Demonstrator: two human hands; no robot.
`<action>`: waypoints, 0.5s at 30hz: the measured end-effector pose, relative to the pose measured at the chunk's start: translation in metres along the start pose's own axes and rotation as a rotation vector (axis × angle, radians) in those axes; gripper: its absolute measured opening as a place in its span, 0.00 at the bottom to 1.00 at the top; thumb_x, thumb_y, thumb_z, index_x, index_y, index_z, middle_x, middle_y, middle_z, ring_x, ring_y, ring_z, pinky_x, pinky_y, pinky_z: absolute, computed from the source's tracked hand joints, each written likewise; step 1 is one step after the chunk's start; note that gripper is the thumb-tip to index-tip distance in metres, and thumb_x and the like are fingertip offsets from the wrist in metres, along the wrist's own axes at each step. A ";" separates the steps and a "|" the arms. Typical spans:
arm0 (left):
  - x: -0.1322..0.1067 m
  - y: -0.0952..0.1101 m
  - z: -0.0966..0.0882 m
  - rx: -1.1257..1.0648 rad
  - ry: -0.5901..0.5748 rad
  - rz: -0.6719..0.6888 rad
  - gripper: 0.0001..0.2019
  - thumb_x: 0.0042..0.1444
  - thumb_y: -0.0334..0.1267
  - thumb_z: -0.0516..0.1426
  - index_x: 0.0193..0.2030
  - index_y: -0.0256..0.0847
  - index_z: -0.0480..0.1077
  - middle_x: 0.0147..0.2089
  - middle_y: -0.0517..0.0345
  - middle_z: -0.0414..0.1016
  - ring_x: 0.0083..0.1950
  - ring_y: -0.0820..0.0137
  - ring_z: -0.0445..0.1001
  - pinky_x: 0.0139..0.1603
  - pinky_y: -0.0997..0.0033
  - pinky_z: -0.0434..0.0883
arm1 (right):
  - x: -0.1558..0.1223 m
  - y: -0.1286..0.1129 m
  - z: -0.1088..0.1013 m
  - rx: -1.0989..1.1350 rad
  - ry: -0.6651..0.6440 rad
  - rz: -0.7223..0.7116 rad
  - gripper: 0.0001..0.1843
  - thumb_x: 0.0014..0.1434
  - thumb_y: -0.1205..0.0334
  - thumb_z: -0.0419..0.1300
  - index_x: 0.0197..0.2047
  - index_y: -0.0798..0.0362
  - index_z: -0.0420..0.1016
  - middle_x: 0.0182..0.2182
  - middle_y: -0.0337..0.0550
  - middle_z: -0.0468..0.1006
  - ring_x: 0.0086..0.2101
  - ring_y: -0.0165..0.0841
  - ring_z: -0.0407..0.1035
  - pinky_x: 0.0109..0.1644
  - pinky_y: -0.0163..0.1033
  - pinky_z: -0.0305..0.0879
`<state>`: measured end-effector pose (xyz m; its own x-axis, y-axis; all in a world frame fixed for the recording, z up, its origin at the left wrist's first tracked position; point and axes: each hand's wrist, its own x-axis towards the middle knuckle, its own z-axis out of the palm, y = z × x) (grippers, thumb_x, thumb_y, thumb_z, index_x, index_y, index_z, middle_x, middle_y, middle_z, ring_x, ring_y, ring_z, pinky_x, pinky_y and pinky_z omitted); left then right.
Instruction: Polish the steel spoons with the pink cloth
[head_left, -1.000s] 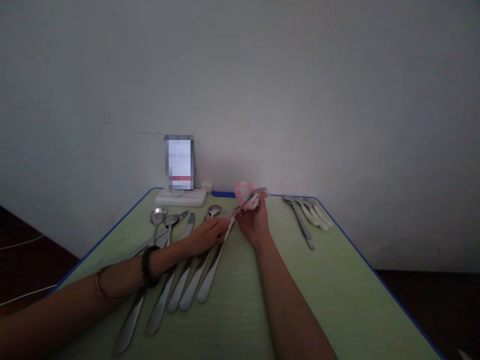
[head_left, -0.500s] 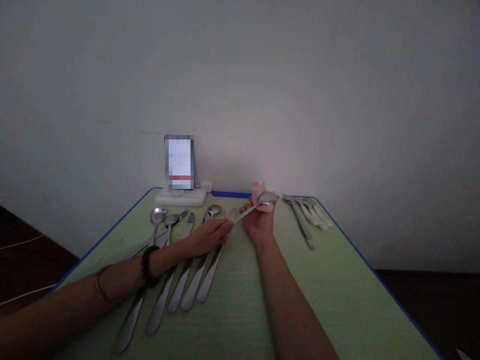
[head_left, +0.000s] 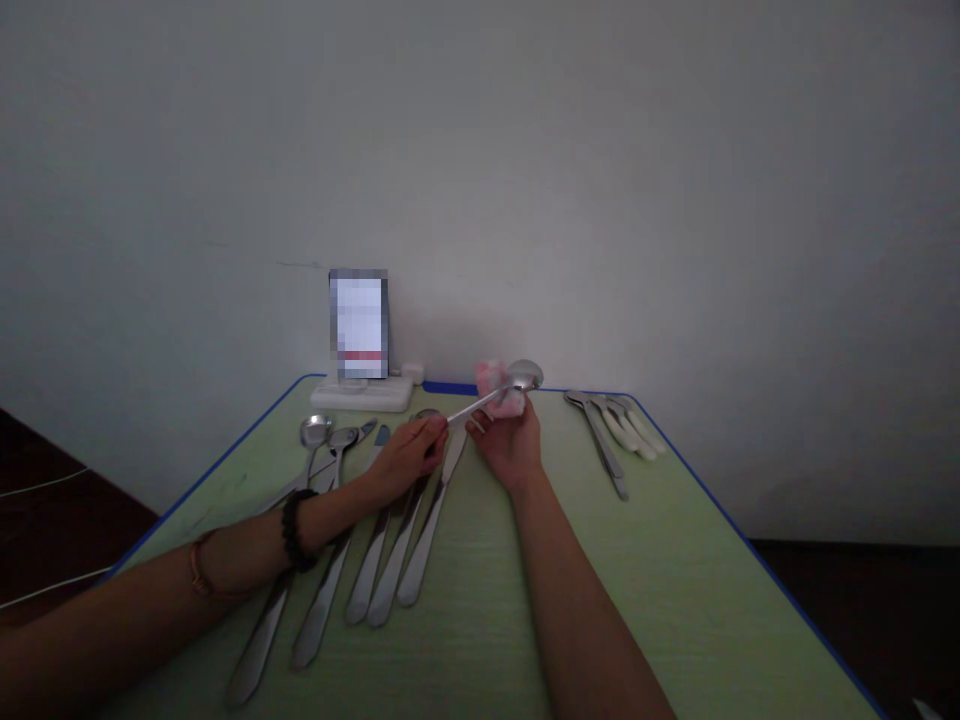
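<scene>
My left hand [head_left: 409,452] grips the handle end of a metal spoon [head_left: 525,375] that slants up to the right, its bowl raised above the table's far edge. In my right hand [head_left: 511,440] is a pink and white cloth [head_left: 493,385], bunched behind and around the spoon's upper handle near the bowl. Under my left forearm lies a row of metal cutlery, with a ladle-like round spoon [head_left: 316,430], a smaller spoon [head_left: 343,440] and a table knife [head_left: 431,540]; my arm hides parts of them.
At the back left a phone [head_left: 360,325] with a blurred screen stands on a white base [head_left: 361,394]. To the right lie several pieces of cutlery, some with white handles [head_left: 622,432]. The green table [head_left: 637,600] has a blue edge and meets a grey wall.
Both hands have shifted slightly left with the spoon. The cloth has moved from behind the bowl to the handle below it, and a few knives under my left arm have shifted slightly.
</scene>
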<state>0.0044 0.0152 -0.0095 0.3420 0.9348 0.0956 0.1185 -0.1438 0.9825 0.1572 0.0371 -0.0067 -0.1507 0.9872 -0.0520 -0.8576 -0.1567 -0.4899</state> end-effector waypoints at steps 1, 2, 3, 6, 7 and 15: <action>0.000 0.000 0.000 -0.008 0.019 0.017 0.19 0.59 0.51 0.43 0.23 0.41 0.55 0.14 0.68 0.52 0.16 0.78 0.48 0.17 0.77 0.48 | 0.000 0.001 -0.001 -0.003 -0.013 0.021 0.14 0.56 0.52 0.49 0.31 0.51 0.69 0.22 0.36 0.74 0.22 0.30 0.67 0.28 0.37 0.65; 0.000 0.000 0.000 -0.020 0.033 0.026 0.19 0.59 0.51 0.43 0.24 0.41 0.55 0.14 0.68 0.52 0.16 0.78 0.48 0.17 0.77 0.48 | 0.000 0.001 -0.001 -0.008 -0.024 0.037 0.14 0.56 0.52 0.49 0.32 0.52 0.70 0.22 0.37 0.74 0.23 0.31 0.67 0.29 0.38 0.66; 0.000 0.000 0.000 -0.032 0.043 0.029 0.18 0.59 0.51 0.43 0.24 0.41 0.55 0.15 0.68 0.52 0.16 0.78 0.48 0.17 0.78 0.48 | -0.001 0.001 -0.001 -0.012 -0.030 0.047 0.14 0.55 0.53 0.48 0.32 0.52 0.70 0.22 0.38 0.74 0.23 0.31 0.68 0.29 0.38 0.66; 0.001 -0.001 -0.001 -0.026 0.062 0.019 0.19 0.60 0.51 0.43 0.24 0.41 0.56 0.15 0.69 0.52 0.15 0.78 0.49 0.16 0.78 0.48 | -0.001 0.001 -0.001 -0.012 -0.017 0.035 0.11 0.54 0.58 0.49 0.33 0.52 0.71 0.24 0.38 0.76 0.25 0.31 0.69 0.29 0.38 0.67; 0.001 -0.001 -0.001 -0.004 0.070 0.013 0.19 0.60 0.51 0.43 0.24 0.41 0.56 0.14 0.69 0.52 0.15 0.78 0.49 0.16 0.78 0.49 | -0.001 0.000 -0.001 -0.001 -0.009 0.025 0.10 0.54 0.60 0.49 0.33 0.52 0.71 0.25 0.38 0.77 0.26 0.31 0.70 0.30 0.38 0.68; 0.002 -0.001 -0.002 0.189 0.131 -0.006 0.20 0.61 0.49 0.41 0.22 0.41 0.56 0.15 0.67 0.54 0.16 0.77 0.52 0.18 0.76 0.53 | 0.004 -0.003 -0.005 0.092 -0.012 -0.049 0.13 0.47 0.69 0.49 0.35 0.52 0.71 0.34 0.40 0.80 0.38 0.31 0.72 0.48 0.44 0.68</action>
<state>0.0029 0.0180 -0.0096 0.2181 0.9682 0.1223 0.2967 -0.1851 0.9369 0.1615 0.0415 -0.0104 -0.1131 0.9934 -0.0191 -0.9054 -0.1109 -0.4097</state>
